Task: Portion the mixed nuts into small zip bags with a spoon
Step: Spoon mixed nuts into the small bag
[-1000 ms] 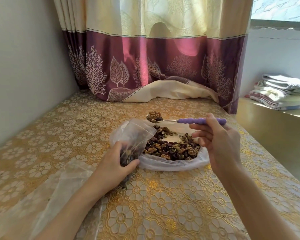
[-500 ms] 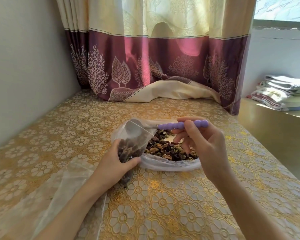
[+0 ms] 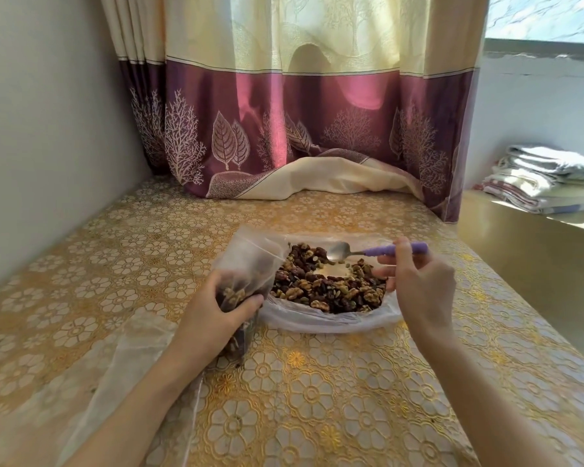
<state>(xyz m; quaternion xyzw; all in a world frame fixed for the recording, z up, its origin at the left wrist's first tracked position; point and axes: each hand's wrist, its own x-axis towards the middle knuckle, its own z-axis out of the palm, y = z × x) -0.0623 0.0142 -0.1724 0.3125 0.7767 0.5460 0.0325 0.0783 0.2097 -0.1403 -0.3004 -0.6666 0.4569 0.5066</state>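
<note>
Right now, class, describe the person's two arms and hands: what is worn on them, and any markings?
Both forearms are bare right to the bottom edge of the picture: no sleeves show. The left hand and right hand wear no gloves. No rings, watch, bracelet or markings can be seen on either. The visible nails look short and unpainted, though they are small in this view.

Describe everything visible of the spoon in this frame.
The metal spoon with a ribbed purple plastic handle lies nearly level over the open clear plastic bag of mixed nuts. Its shiny bowl looks empty and points left, its tip low at the pile, by a bare patch in the middle. The right hand pinches the handle near its far end; its purple tip sticks out past the fingers.
</note>
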